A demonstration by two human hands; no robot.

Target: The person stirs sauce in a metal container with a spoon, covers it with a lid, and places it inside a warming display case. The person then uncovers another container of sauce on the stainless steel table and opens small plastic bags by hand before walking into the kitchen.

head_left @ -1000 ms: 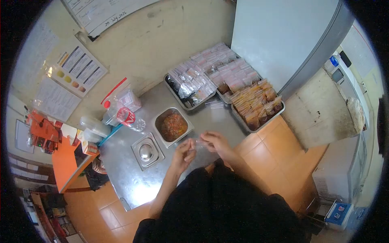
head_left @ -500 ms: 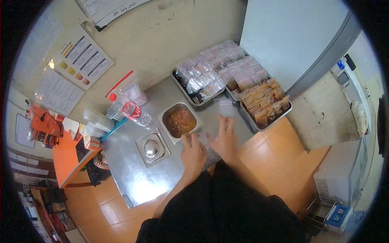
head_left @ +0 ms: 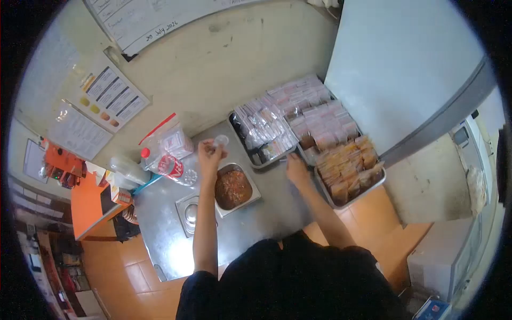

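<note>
My left hand (head_left: 209, 153) is raised beyond the steel container (head_left: 253, 198) of reddish-brown chunky sauce (head_left: 233, 188). Its fingers pinch a small clear plastic cup (head_left: 221, 141). On the right, my right hand (head_left: 296, 167) is at the front corner of a steel tray of filled plastic sachets (head_left: 265, 128). Its fingers are drawn together low over the table, and what they hold, if anything, cannot be made out. A steel lid (head_left: 190, 212) lies left of the sauce container, partly covered by my left forearm.
Behind the lid lie a clear bottle with a red cap (head_left: 172, 166) and a zip bag (head_left: 178, 140). More trays with sachets (head_left: 330, 125) and orange-brown sachets (head_left: 349, 168) stand at the right, beside a tall pale panel (head_left: 405, 69). Stacked clear cups (head_left: 129, 169) are at the left edge.
My left hand has moved up and away past the container and now holds a small clear cup. My right hand has shifted to the tray's corner, where small empty bags lay before.
</note>
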